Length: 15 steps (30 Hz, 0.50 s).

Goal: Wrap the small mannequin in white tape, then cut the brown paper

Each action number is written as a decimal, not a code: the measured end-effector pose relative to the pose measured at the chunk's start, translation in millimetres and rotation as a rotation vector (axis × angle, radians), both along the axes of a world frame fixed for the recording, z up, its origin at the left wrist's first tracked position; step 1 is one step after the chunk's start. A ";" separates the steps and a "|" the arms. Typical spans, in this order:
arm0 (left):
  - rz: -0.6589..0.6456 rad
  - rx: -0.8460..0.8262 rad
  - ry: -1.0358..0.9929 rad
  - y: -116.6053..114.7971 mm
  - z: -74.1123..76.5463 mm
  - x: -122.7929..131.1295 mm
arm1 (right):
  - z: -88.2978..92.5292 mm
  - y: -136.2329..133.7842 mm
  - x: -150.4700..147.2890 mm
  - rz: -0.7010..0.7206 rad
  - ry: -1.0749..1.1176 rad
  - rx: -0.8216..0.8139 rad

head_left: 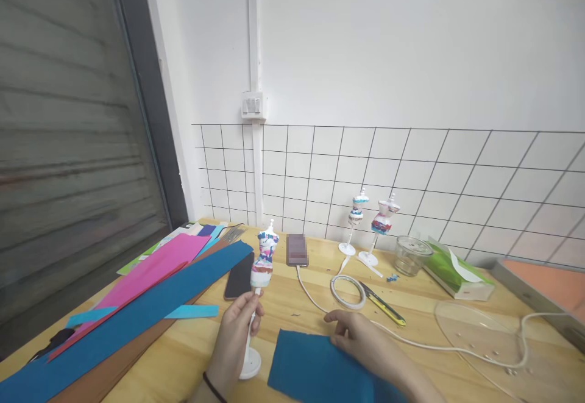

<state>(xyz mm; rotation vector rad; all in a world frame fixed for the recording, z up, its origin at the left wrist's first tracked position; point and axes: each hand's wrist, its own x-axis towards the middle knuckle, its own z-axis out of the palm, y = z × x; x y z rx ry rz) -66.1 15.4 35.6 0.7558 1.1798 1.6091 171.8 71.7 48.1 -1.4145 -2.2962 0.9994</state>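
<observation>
My left hand (240, 324) is closed round the white pole of a small dress-form mannequin (264, 263), its torso covered in white, pink, blue and rust patches. The round white base (250, 364) of the stand is low, by my wrist. A piece of dark blue paper (315, 363), perhaps crepe, lies flat on the table to the right of the stand. Over its upper right edge is my right hand (354, 336), with the fingers bent and a gap between index finger and thumb. Nothing shows in its grasp; part of the paper is hidden under the wrist.
Long coloured paper strips (150, 320) cover the left side. Two phones (297, 250), a tape roll (348, 292), a yellow cutter (386, 306) and two more mannequins (381, 223) stand or lie behind my hands. A glass bowl (409, 255), tissue pack (461, 272) and white cable (425, 342) are rightward.
</observation>
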 end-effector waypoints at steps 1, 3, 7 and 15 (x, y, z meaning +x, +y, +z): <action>0.003 0.000 0.005 0.1 -0.4 -0.3 | -0.9 -0.6 -1.6 0.001 0.001 0.001; 0.009 0.003 0.014 0.1 -0.8 -0.7 | -2.0 -1.9 -4.9 0.008 0.011 0.007; 0.016 0.008 0.027 0.2 -0.1 0.0 | -1.5 -4.5 -9.4 -0.003 0.020 0.031; 0.055 0.052 0.083 5.3 -7.7 -2.7 | 20.3 -20.0 -11.1 0.003 0.033 0.101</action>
